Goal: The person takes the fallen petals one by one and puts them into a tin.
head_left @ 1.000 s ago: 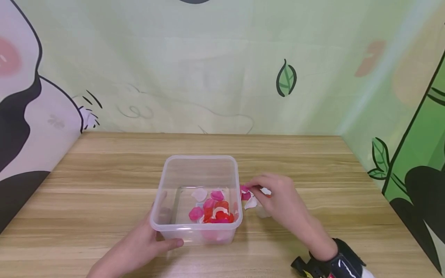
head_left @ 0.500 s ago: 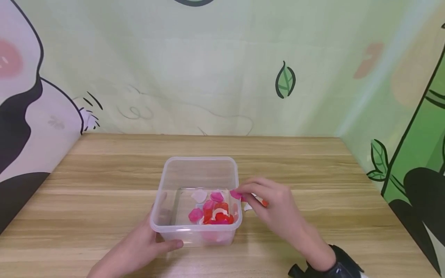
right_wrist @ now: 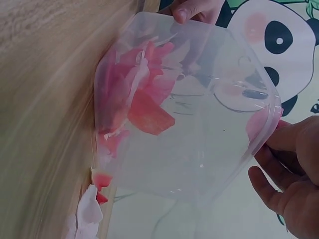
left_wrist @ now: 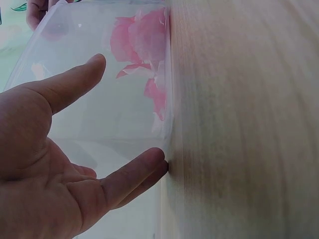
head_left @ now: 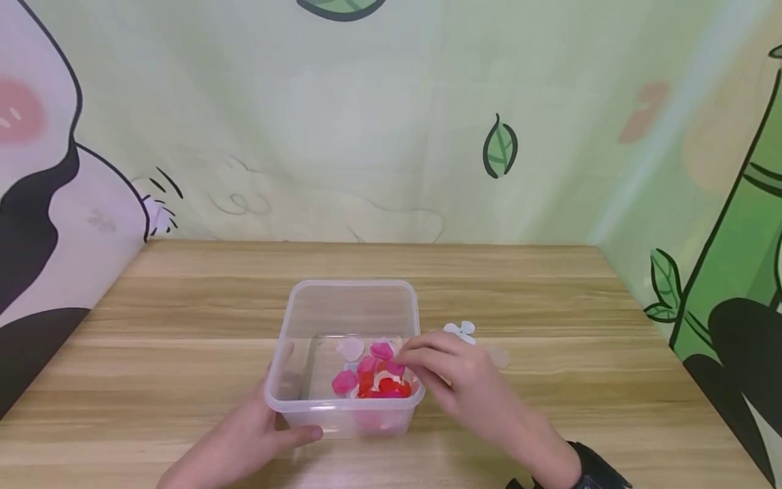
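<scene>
A clear plastic box (head_left: 342, 406) stands on the table with pink, red and white flower petals (head_left: 391, 386) heaped mostly towards its right front corner. Against its left side rests my left hand (head_left: 238, 435), thumb along the front wall; the left wrist view shows its fingers fairly straight. My right hand (head_left: 470, 380) reaches over the right rim. Between its thumb and fingers it pinches a pink petal (right_wrist: 256, 125), seen through the box wall in the right wrist view. Outside the box, red petals (right_wrist: 101, 180) and white petals (right_wrist: 89, 206) lie on the table.
A pale four-lobed petal piece (head_left: 467, 328) and a faint whitish round piece (head_left: 499, 357) lie right of the box, partly near my right hand. Behind the wooden table (head_left: 201, 292) hangs a cartoon panda backdrop (head_left: 366, 156).
My right hand has moved left from the petals beside the box to over its right rim, carrying a pink petal. The left hand and the box have stayed in place.
</scene>
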`<state>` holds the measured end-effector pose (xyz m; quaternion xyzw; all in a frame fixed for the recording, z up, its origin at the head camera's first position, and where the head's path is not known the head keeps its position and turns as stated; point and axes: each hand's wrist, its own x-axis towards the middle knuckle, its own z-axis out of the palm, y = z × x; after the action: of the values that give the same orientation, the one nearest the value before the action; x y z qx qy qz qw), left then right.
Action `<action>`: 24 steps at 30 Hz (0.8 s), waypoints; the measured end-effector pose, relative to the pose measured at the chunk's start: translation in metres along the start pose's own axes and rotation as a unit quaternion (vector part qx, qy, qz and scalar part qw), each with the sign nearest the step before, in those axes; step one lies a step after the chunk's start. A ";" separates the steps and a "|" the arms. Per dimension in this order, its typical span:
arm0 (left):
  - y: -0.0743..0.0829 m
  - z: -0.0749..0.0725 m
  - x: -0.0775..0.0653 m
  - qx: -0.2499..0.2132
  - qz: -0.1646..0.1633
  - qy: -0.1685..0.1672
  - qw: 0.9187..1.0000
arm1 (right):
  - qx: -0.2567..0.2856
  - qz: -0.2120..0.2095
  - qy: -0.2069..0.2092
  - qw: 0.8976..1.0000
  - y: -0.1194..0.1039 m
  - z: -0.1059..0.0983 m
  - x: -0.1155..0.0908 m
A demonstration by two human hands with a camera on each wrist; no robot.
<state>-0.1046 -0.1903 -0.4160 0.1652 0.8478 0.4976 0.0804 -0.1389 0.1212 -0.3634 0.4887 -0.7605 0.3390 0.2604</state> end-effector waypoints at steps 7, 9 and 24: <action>0.000 -0.001 0.002 0.001 -0.011 0.000 1.000 | -0.004 -0.001 -0.006 1.000 -0.002 0.000 0.001; -0.001 -0.001 0.002 0.000 -0.017 0.000 1.000 | -0.006 -0.002 -0.007 1.000 -0.002 0.001 0.002; 0.001 -0.002 0.003 -0.017 -0.061 -0.014 0.998 | -0.086 0.148 0.004 0.985 0.010 -0.022 -0.001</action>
<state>-0.1081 -0.1899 -0.4144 0.1191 0.8466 0.5034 0.1253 -0.1464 0.1412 -0.3525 0.3455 -0.8497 0.3088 0.2516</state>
